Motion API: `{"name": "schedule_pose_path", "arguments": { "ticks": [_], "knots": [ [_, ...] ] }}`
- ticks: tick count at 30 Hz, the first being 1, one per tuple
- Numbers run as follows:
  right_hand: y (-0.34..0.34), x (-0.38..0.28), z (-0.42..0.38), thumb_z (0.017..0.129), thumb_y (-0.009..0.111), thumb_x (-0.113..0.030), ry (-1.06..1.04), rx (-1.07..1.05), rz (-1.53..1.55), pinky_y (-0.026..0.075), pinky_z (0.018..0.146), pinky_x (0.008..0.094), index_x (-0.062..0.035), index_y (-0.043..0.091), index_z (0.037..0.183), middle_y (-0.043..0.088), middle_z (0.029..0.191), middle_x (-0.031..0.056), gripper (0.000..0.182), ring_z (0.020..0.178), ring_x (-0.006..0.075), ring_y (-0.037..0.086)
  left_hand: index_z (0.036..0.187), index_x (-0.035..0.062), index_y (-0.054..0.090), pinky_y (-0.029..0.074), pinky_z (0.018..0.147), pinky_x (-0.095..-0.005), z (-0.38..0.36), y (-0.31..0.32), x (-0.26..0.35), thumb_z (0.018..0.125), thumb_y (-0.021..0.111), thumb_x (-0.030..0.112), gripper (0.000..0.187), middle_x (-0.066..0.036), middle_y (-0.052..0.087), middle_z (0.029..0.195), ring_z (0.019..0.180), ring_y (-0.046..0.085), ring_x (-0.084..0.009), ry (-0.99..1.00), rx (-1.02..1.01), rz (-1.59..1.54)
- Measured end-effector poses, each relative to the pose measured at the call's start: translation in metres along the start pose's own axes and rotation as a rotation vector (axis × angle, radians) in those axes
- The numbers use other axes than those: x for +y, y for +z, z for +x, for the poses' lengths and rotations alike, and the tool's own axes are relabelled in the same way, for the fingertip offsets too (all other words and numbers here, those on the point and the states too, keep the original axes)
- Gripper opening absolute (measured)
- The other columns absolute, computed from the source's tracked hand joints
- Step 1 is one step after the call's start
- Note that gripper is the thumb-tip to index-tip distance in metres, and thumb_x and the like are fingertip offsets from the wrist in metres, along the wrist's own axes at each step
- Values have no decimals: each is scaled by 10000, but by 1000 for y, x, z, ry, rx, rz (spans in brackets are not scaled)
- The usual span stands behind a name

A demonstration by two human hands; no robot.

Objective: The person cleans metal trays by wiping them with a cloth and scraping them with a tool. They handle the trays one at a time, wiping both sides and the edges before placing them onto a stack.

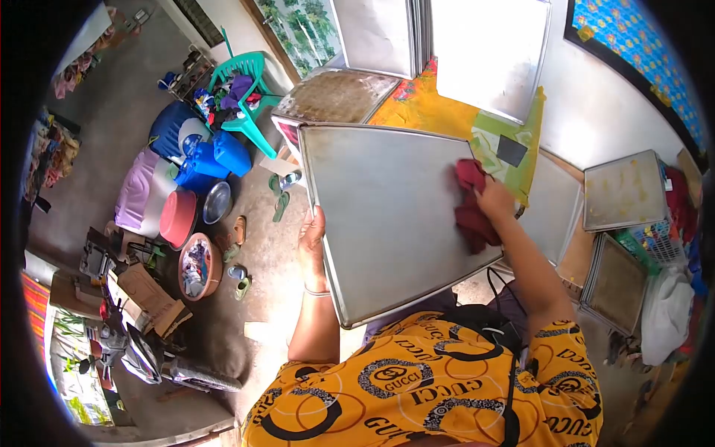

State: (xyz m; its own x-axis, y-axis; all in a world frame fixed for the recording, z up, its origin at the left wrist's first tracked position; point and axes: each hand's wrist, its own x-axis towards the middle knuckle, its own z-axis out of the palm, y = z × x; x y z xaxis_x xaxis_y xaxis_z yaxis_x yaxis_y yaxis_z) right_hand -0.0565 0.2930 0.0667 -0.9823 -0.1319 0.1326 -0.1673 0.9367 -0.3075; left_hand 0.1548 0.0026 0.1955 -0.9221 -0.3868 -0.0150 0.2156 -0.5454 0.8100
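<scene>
A large flat metal tray [387, 216] with a raised rim is tilted in front of my body. My left hand [312, 227] grips its left edge, thumb along the rim and the other fingers hidden behind it. In my right hand [494, 200] is a crumpled dark red cloth [477, 223], pressed against the tray's surface near the right side. Behind the tray's upper edge lies a rusty, stained tray [335, 93] on the table. Several more trays [376, 37] stand upright at the back, beside a bright, clean-looking tray [488, 56].
A yellow table cover [424, 108] shows beyond the tray. Stained trays [624, 190] and a white plastic bag [665, 313] are at right. Leftward stand a green chair [257, 123] heaped with clothes, blue jugs [231, 153], basins [199, 267] and a motorcycle [141, 354]. Slippers [280, 206] lie on the floor.
</scene>
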Motion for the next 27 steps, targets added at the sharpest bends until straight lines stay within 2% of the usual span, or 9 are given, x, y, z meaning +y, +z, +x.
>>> {"name": "schedule_pose_path", "arguments": {
  "ticks": [3, 6, 9, 14, 17, 20, 22, 24, 27],
  "knots": [
    [4, 53, -30, 755, 644, -348, -14, -115, -243, 504, 754, 465, -95, 562, 1099, 592, 1032, 132, 435, 914, 326, 610, 1186, 47, 520, 501, 762, -292, -4, 11, 3, 943, 495, 308, 357, -67, 606, 1034, 881, 604, -173, 6, 6, -27],
    [-19, 72, -52, 737, 656, -348, 67, -107, -212, 506, 745, 467, -121, 565, 1111, 597, 1041, 116, 447, 922, 314, 614, 1159, 39, 543, 502, 764, -289, 5, -9, 3, 943, 502, 283, 328, -68, 613, 1029, 879, 606, -165, 50, -15, 36],
    [-61, 65, -37, 741, 645, -389, 184, 20, -53, 502, 767, 448, -123, 569, 1129, 610, 1020, 140, 477, 926, 328, 610, 1147, 49, 581, 449, 783, -226, 5, -18, 27, 910, 561, 187, 275, -15, 615, 999, 885, 567, -84, 161, 63, 184],
    [-92, 50, 37, 792, 610, -442, 151, 232, 327, 487, 781, 451, -78, 585, 1138, 647, 1004, 160, 502, 921, 339, 620, 1151, -6, 549, 451, 887, -307, -11, -2, 80, 858, 620, 207, 370, -107, 615, 1073, 959, 591, -189, 375, -37, 176],
    [-94, 21, 56, 833, 585, -434, 225, 17, 1478, 492, 787, 445, -45, 588, 1114, 655, 1025, 111, 480, 919, 307, 633, 1166, -22, 540, 481, 871, -364, -26, 30, 109, 803, 660, 169, 427, -153, 610, 1080, 952, 610, -254, 437, -284, 259],
    [-105, -10, 54, 871, 552, -406, 414, -420, 2066, 499, 800, 409, -39, 579, 1119, 643, 1053, 86, 444, 920, 269, 627, 1174, -27, 544, 474, 892, -423, -26, 35, 121, 774, 671, 118, 445, -181, 603, 1093, 984, 603, -304, 521, -579, 406],
    [-96, -16, 62, 847, 567, -373, 244, -501, 2180, 494, 821, 401, -36, 566, 1133, 633, 1071, 99, 443, 938, 269, 620, 1182, -27, 547, 446, 929, -468, -17, 37, 123, 768, 671, 76, 444, -193, 597, 1108, 1045, 582, -337, 569, -762, 523],
    [-87, -19, 68, 836, 571, -361, 255, -530, 2227, 491, 829, 399, -35, 561, 1141, 629, 1078, 102, 447, 947, 269, 616, 1237, 63, 544, 325, 1003, -559, 17, 64, 143, 825, 569, 22, 415, -157, 529, 1261, 1196, 465, -404, 474, -1525, 751],
    [-77, -20, 71, 819, 577, -343, 280, -524, 2240, 486, 840, 395, -32, 552, 1152, 622, 1089, 107, 456, 960, 268, 611, 1276, 214, 540, 228, 1042, -601, 10, 102, 157, 835, 530, 69, 465, -5, 471, 1364, 1303, 358, -367, 409, -1767, 1333]
  ]
}}
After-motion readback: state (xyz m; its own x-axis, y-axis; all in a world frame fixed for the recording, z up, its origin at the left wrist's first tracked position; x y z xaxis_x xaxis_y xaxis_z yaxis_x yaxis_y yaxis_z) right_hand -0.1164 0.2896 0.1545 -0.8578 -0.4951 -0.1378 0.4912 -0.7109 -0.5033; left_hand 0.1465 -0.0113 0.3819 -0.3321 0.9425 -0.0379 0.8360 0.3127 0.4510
